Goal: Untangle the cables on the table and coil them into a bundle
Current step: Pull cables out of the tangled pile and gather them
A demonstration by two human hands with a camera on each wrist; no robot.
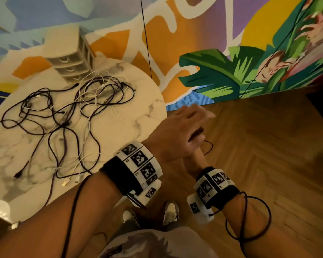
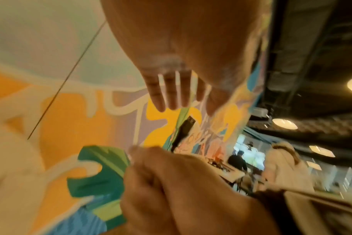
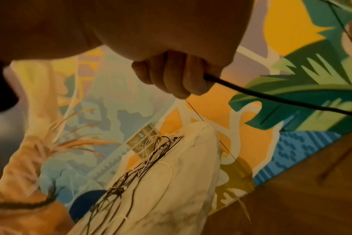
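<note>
A tangle of black and white cables [image 1: 63, 118] lies on the round marble-look table [image 1: 138, 112], left of both hands. Off the table's right edge, over the wooden floor, my right hand [image 1: 196, 144] grips a black cable [image 3: 271, 97] in curled fingers. The cable's black USB plug [image 2: 186, 128] sticks up out of that fist [image 2: 167, 178], and a short thin loop of it [image 1: 209, 146] hangs below. My left hand [image 1: 186, 121] hovers just above the right hand, fingers [image 2: 173, 93] straight and spread, holding nothing. It hides most of the right hand in the head view.
A small beige drawer unit [image 1: 71, 58] stands at the table's far edge by the painted wall [image 1: 213, 71]. A black lead [image 1: 250, 220] loops round my right forearm. Shoes [image 1: 170, 211] show on the wooden floor [image 1: 259, 136] below. People and tables [image 2: 237, 160] are far off.
</note>
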